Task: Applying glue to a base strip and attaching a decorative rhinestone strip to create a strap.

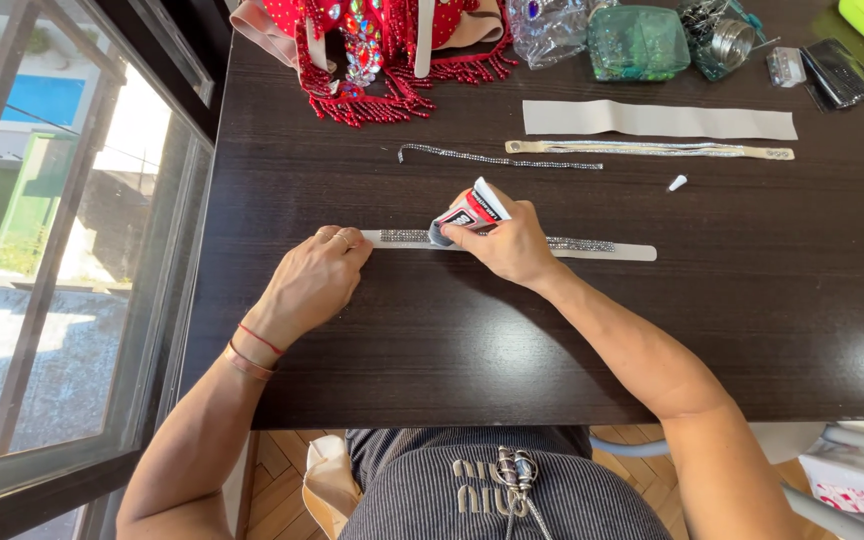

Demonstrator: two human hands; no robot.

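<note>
Your right hand [512,245] grips one small glue tube [469,212], fingers clenched around it, its nozzle down on the beige strap [602,250] that lies flat across the dark table [452,330]. That strap carries a line of rhinestones along its middle. Your left hand [314,280] presses the strap's left end, fingers curled down onto it and holding nothing else. Beyond the strap you have three more bands: one loose rhinestone chain [497,158], one finished rhinestone strap [652,150] and one plain beige strip [658,120]. One white cap [677,183] sits just beyond the strap's right end. One red beaded costume piece [382,50] lies farthest beyond the strap.
</note>
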